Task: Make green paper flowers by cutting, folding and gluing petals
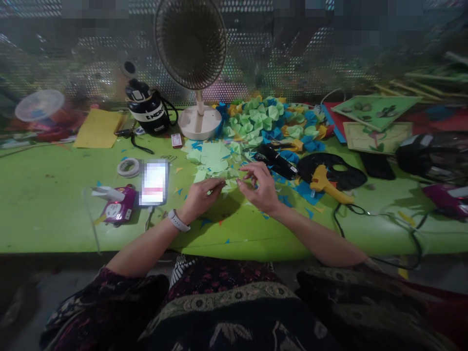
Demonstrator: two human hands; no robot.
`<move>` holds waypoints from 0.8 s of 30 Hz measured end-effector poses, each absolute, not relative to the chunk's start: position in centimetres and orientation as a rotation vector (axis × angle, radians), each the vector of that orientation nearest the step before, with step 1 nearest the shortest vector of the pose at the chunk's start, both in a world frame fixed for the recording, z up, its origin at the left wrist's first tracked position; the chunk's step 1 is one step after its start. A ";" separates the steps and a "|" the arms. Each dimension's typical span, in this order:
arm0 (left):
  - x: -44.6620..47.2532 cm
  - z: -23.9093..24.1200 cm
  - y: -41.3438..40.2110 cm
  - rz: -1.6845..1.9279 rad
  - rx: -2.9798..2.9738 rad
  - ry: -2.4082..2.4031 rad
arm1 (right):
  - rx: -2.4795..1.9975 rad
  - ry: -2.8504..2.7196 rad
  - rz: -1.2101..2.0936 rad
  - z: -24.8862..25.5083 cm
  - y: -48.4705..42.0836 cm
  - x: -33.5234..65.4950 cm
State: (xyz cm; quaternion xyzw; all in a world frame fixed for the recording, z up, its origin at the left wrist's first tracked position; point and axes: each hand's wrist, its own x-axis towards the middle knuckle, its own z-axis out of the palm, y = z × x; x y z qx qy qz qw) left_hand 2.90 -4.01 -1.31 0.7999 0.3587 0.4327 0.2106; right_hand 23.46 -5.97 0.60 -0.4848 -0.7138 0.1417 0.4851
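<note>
My left hand (pixel 200 196) and my right hand (pixel 259 186) meet over the green table (pixel 54 204), both pinching a small piece of light green paper (pixel 231 184) between their fingertips. A white watch band sits on my left wrist. Just beyond my fingers lies a loose heap of light green paper squares (pixel 210 161). Farther back is a pile of folded green, blue and yellow paper shapes (pixel 272 122).
A phone (pixel 154 182) and a pink device (pixel 117 207) lie left of my hands, with a tape roll (pixel 128 167). A yellow glue gun (pixel 327 185) and its cable lie to the right. A white fan (pixel 193 63), a black jug (pixel 148 111) and yellow paper (pixel 98 127) stand behind.
</note>
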 end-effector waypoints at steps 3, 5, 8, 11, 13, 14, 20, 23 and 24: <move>2.8 -1.4 -4.0 1.199 2.249 0.945 | -1.170 -1.774 0.278 0.3 -5.8 23.5; 2.8 -1.4 -4.1 1.179 2.261 0.915 | -1.156 -1.780 0.254 0.3 -5.7 23.5; 2.8 -1.2 -4.3 1.153 2.273 0.892 | -1.146 -1.791 0.251 0.3 -5.7 23.4; 2.9 -1.0 -4.5 1.149 2.233 0.909 | -1.155 -1.767 0.235 0.4 -5.8 23.4; 3.0 -0.9 -4.5 1.138 2.155 0.949 | -1.147 -1.756 0.203 0.3 -5.8 23.4; 3.0 -1.0 -4.5 1.128 2.100 0.968 | -1.141 -1.769 0.183 0.2 -5.8 23.4; 3.0 -2.2 -4.3 1.073 1.759 0.919 | -1.131 -1.949 0.067 -0.6 -5.4 23.7; 3.0 -2.3 -4.2 1.077 1.772 0.911 | -1.142 -1.981 0.053 -1.0 -5.3 23.8; 2.9 -2.2 -4.2 1.084 1.789 0.909 | -1.140 -1.985 0.040 -1.0 -5.3 23.8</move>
